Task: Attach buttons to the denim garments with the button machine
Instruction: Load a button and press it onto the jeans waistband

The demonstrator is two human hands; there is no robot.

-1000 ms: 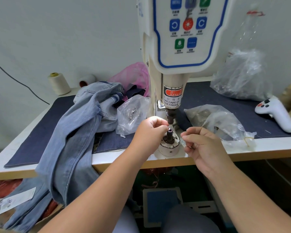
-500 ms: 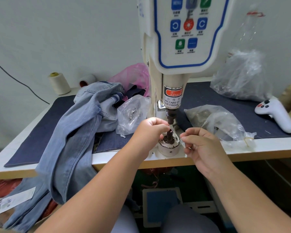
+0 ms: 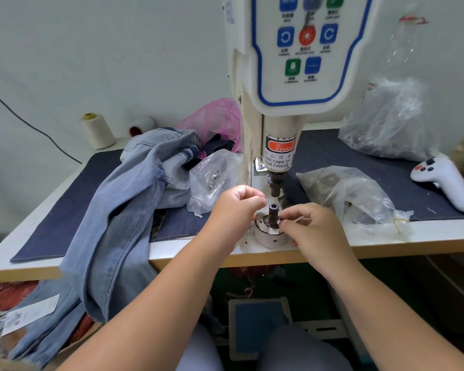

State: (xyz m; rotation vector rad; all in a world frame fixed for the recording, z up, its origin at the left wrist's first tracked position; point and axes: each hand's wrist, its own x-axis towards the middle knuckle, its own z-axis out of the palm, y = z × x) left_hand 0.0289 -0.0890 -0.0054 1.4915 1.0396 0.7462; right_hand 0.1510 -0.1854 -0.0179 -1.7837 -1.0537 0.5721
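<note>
Your white table [image 3: 24, 236] carries a dark blue mat [image 3: 65, 210]. On it: jeans [image 3: 134, 199] draped over the front edge at left, clear bags [image 3: 214, 178] at centre, the button machine [image 3: 287, 103], a white controller [image 3: 445, 180] at right, thread cones [image 3: 97, 129] at upper left.

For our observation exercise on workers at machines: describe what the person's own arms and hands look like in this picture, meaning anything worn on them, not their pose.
Both forearms are bare up to the bottom edge of the picture; no sleeve shows. The left hand and the right hand wear no gloves, and no watch, bracelet or ring can be seen. The nails look short and unpainted, though they are small in this view.
</note>
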